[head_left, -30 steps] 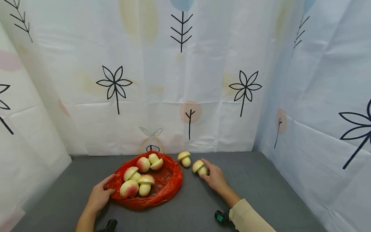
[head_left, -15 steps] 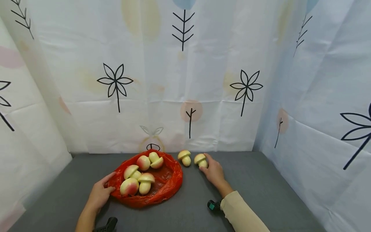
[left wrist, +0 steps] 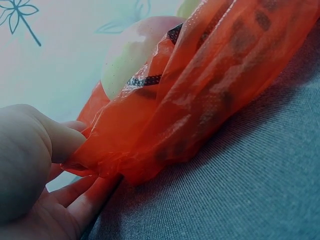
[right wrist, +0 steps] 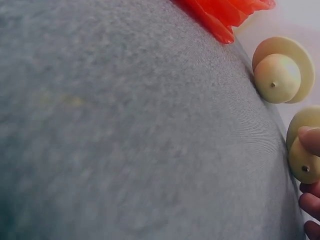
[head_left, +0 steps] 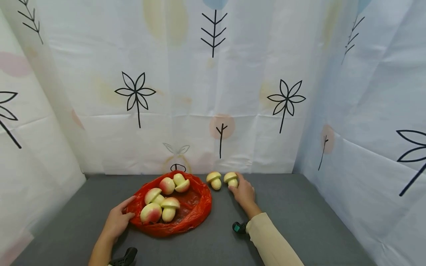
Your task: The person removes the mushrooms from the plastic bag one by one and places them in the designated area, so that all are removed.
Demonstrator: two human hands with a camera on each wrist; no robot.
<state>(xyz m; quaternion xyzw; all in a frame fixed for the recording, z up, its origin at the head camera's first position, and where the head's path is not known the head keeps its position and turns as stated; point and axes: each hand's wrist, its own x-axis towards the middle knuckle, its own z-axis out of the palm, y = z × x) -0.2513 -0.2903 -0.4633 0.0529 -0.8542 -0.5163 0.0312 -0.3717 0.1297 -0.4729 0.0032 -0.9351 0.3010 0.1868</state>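
Note:
A red plastic bag [head_left: 196, 216] lies with its mouth spread wide, holding several toy mushrooms [head_left: 169, 210] with cream stems and pink-tinged caps. At its left rim my left hand [head_left: 117, 221] pinches the plastic; the left wrist view shows the thumb [left wrist: 65, 142] on one side of the film and fingers on the other. My right hand [head_left: 244, 190] holds another toy mushroom [head_left: 230, 179] by its right side, thumb against the stem. Just left of that one, a similar mushroom [head_left: 214, 180] stands on the table beside the bag, untouched.
The grey tabletop [head_left: 213, 244] ends at a pale printed curtain [head_left: 186, 129] behind, with more curtain on both sides. Black wrist devices [head_left: 239, 227] are strapped to the wrists.
My right hand has moved the mushroom away from me, level with the other loose one, and the mushroom now stands more upright. The left hand keeps its place at the bag.

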